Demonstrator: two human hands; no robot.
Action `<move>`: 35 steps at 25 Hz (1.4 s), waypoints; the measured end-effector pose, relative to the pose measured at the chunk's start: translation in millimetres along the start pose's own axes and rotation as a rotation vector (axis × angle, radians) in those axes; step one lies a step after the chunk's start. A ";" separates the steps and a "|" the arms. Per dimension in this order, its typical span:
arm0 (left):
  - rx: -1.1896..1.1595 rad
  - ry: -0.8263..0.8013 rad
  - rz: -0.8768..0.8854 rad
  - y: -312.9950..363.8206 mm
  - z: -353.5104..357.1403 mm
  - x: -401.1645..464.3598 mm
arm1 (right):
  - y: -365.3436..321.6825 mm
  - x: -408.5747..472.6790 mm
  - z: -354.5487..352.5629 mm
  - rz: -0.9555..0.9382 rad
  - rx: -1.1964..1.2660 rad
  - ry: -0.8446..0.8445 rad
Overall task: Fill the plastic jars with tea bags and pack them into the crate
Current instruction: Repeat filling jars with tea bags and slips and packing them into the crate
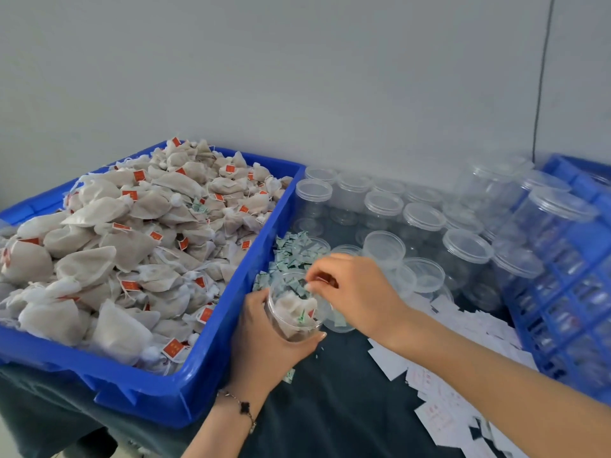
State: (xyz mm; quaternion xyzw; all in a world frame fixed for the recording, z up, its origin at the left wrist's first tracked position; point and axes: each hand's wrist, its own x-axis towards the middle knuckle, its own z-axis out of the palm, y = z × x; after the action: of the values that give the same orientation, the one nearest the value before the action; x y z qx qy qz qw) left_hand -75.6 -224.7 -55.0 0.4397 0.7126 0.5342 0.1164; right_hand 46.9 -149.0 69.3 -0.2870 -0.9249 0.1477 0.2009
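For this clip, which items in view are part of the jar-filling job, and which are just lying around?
In the job:
- clear jar holding tea bags, gripped by left hand
- right hand at its mouth
- blue tub of tea bags
- empty jars
- blue crate

Lying about:
- white paper slips
- black cable on wall

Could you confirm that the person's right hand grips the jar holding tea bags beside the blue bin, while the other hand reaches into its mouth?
Not quite: the hands are swapped. In the head view the left hand grips the jar holding tea bags beside the blue bin, and the right hand reaches into its mouth.
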 end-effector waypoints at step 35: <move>-0.130 -0.187 0.044 32.9 62.9 -52.5 | 134.1 -151.4 31.8 -0.140 -0.405 -0.056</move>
State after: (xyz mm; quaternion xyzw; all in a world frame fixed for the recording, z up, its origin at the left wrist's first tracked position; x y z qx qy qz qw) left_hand 11.7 -221.3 -67.8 0.4947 0.6527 0.5384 0.1985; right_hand 209.9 -137.3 -54.0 -0.2522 -0.9586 -0.0474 0.1232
